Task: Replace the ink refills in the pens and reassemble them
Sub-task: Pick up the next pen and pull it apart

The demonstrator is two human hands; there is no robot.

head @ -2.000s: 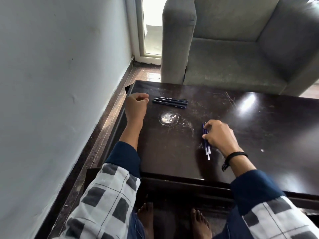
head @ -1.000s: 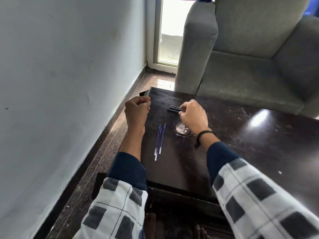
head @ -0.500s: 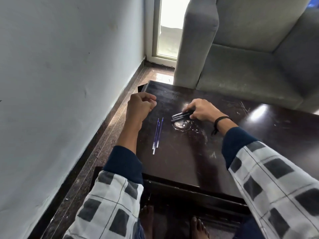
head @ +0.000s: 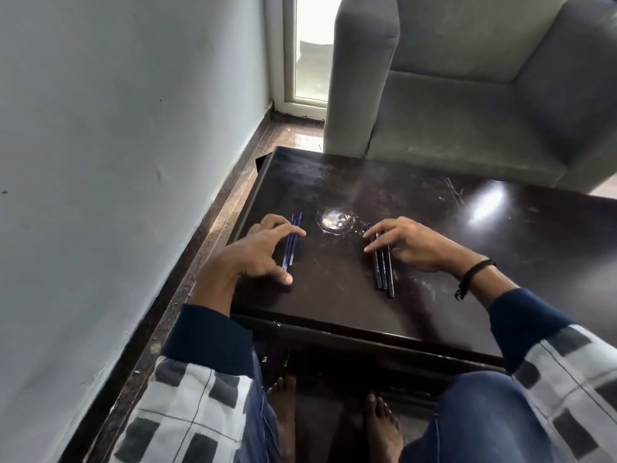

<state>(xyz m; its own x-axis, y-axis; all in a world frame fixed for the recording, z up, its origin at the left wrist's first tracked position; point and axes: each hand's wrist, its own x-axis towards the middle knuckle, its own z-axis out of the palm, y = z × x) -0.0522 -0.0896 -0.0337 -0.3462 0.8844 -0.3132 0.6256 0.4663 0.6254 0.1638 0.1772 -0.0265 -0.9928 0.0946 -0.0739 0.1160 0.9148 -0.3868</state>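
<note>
A person sits at a dark, scratched bench [head: 334, 305] with both hands on its top. The left hand [head: 253, 253] arches over a small bunch of blue refills [head: 291, 248] that lie side by side near the bench's left edge, tips pointing away from the person. Its fingers [head: 293, 231] are spread and loose: the forefinger lies across the upper part of the refills, the thumb rests on the bench beside their near ends, and nothing is gripped.

The right hand [head: 414, 247] lies flat, well apart from the left, its straight, relaxed fingers [head: 384, 227] resting across the far ends of three black pens [head: 384, 272]. The pens lie close together, parallel, running toward the person, and their near ends stick out clear of the hand. A black wristband [head: 475, 272] circles the right wrist.

Between the two hands, slightly farther back, a pale round smudge [head: 335, 222] marks the bench. A grey armchair [head: 467, 111] stands behind the bench, a pale wall [head: 117, 162] runs along the left, and bare feet [head: 382, 426] show beneath.
</note>
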